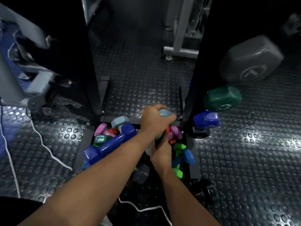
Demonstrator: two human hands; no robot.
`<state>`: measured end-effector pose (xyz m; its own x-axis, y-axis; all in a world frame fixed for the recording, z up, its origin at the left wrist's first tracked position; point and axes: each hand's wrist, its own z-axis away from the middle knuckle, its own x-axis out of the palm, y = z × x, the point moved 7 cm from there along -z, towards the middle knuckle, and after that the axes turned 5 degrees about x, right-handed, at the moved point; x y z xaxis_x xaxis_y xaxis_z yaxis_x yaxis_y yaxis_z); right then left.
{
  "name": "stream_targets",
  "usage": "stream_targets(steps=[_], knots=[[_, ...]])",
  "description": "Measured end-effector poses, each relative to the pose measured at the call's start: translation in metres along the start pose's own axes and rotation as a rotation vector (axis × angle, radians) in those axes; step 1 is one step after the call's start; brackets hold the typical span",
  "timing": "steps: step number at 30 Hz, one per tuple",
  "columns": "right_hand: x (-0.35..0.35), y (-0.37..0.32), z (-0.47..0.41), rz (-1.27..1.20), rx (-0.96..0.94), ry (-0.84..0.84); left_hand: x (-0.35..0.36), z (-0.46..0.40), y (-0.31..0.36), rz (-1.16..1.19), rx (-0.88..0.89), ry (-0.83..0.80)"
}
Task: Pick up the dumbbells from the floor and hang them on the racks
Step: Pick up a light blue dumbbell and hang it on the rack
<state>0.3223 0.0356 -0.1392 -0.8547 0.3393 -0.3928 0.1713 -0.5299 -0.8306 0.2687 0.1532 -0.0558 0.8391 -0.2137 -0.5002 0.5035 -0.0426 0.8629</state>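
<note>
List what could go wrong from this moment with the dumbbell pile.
1. Both hands, left and right, grip one light blue dumbbell wedged in the pile; pulling it may topple the large blue dumbbell leaning there.
2. The white cord on the floor could snag a foot.

Dim gym: studded black rubber floor (244,160), grey machine frames (180,51), white cord (48,150).
</note>
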Motion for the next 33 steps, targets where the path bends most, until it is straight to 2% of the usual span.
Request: stream_targets(steps=[2, 6, 9, 16, 28, 33], knots=[[-0.011, -0.003, 0.017, -0.026, -0.014, -0.017, 0.005, 0.008, 0.005, 0.025, -0.044, -0.043], [-0.035, -0.011, 0.045, -0.024, -0.001, 0.055, 0.007, 0.027, 0.027, 0.050, -0.095, -0.100], [-0.056, -0.028, 0.063, -0.027, 0.031, 0.110, 0.003, 0.035, 0.056, 0.029, -0.064, -0.116], [-0.109, -0.079, 0.095, 0.032, -0.056, 0.121, -0.027, 0.048, 0.117, 0.020, -0.052, -0.126], [-0.161, -0.152, 0.158, 0.008, -0.220, 0.232, -0.080, 0.085, 0.219, -0.075, 0.150, -0.029], [-0.182, -0.182, 0.181, -0.069, -0.283, 0.249, -0.104, 0.103, 0.260, -0.034, 0.258, 0.036]])
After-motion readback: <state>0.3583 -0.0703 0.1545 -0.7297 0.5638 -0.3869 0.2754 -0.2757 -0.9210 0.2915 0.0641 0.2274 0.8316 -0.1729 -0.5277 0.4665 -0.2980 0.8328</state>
